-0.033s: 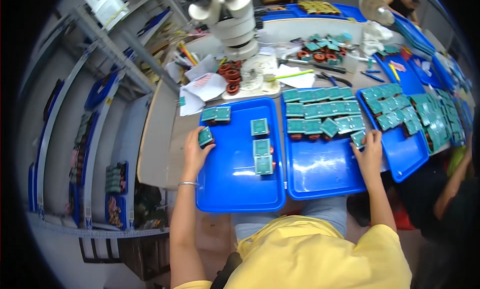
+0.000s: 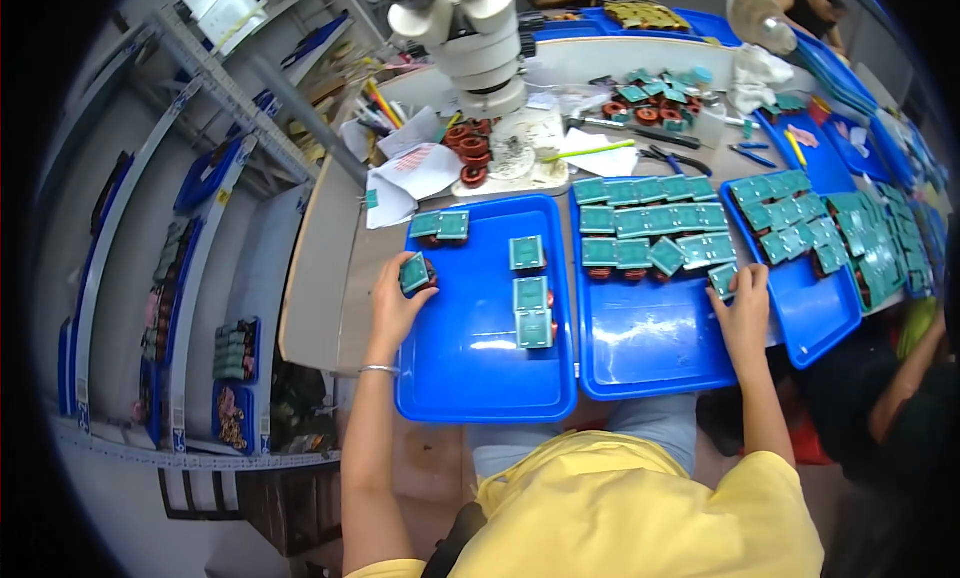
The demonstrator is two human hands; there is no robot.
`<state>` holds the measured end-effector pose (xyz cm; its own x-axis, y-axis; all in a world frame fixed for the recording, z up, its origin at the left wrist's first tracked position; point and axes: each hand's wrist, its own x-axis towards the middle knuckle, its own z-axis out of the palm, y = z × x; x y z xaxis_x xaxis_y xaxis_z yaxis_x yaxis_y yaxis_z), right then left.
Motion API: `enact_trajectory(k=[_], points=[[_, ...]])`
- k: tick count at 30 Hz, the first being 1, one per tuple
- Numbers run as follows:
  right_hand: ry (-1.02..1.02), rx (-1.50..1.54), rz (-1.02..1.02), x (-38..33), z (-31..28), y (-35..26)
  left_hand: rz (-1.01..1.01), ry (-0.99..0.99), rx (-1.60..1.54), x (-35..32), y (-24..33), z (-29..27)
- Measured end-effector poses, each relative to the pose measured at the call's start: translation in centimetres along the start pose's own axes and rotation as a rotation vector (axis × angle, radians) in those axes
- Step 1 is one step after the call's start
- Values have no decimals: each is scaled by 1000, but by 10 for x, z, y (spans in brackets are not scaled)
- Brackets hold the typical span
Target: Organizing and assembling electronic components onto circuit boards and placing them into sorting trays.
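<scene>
My left hand (image 2: 396, 316) pinches a small coil module with a green square top (image 2: 415, 272) and a reddish-brown coil under it, over the left edge of the left blue tray (image 2: 470, 378). Two similar modules (image 2: 440, 225) sit in that tray's far left corner, and three more (image 2: 531, 294) line its right side. At the right side of the middle blue tray (image 2: 655, 343), the fingers of my right hand (image 2: 744, 316) close on another green-topped module (image 2: 722, 280). Rows of the same modules (image 2: 655, 221) fill that tray's far half.
A third blue tray (image 2: 815, 328) with modules stands at the right. Behind the trays are a white microscope (image 2: 470, 53), loose red coils (image 2: 470, 153), papers (image 2: 415, 173), pliers (image 2: 680, 161) and a heap of modules (image 2: 655, 96). Shelves (image 2: 200, 238) stand left; other people are nearby.
The whole scene has shifted slightly to the right in the picture. Both hands keep their grip on the modules, with no other clear change.
</scene>
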<state>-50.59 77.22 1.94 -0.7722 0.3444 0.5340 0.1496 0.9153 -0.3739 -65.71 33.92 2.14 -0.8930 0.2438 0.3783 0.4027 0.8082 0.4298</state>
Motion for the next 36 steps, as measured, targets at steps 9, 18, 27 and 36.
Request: enact_trajectory(k=[9, 18, 27, 36], points=[[-74, -151, -113, 4, -5, -8, -43, -213, -1025, -22, 58, -39], [-513, 833, 18, 13, -18, -82, 325, -9, -305, -19, 149, -35], [-860, 1387, -47, 18, 5, -127, 537, -28, -269, -23, 182, -11], [-710, 779, -383, 23, -18, -88, 345, 55, -18, 63, 78, 10]])
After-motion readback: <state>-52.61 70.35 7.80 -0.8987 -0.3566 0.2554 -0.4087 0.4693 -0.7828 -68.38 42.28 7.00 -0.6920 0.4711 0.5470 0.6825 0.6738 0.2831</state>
